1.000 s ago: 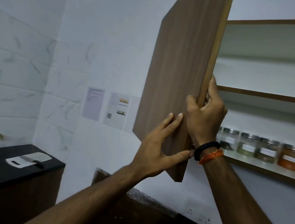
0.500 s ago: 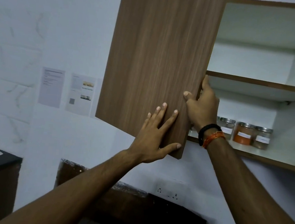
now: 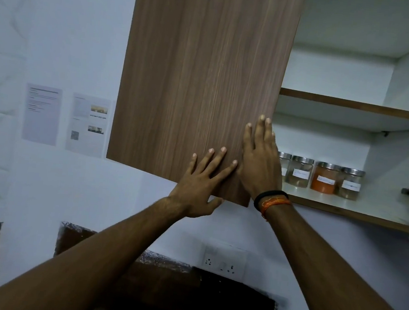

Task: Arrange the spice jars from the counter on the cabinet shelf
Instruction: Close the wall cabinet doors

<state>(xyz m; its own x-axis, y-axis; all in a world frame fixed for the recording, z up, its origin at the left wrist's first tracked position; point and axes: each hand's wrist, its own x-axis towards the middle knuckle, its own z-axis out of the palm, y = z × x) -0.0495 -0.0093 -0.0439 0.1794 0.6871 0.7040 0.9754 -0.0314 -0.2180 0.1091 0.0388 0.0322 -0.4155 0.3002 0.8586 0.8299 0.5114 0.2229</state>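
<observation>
Left hand [image 3: 201, 189] flat on wooden cabinet door [image 3: 200, 80], fingers spread, arm raised. Right hand [image 3: 259, 164] beside it, fingers straight, pressed together against door edge. Spice jars [image 3: 320, 177] in row on lower shelf [image 3: 342, 204], far right.

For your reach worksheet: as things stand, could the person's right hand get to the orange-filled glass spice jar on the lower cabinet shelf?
Probably yes. The right hand lies flat on the brown wooden cabinet door, beside the open side where the orange-filled glass spice jar stands unblocked.
</observation>
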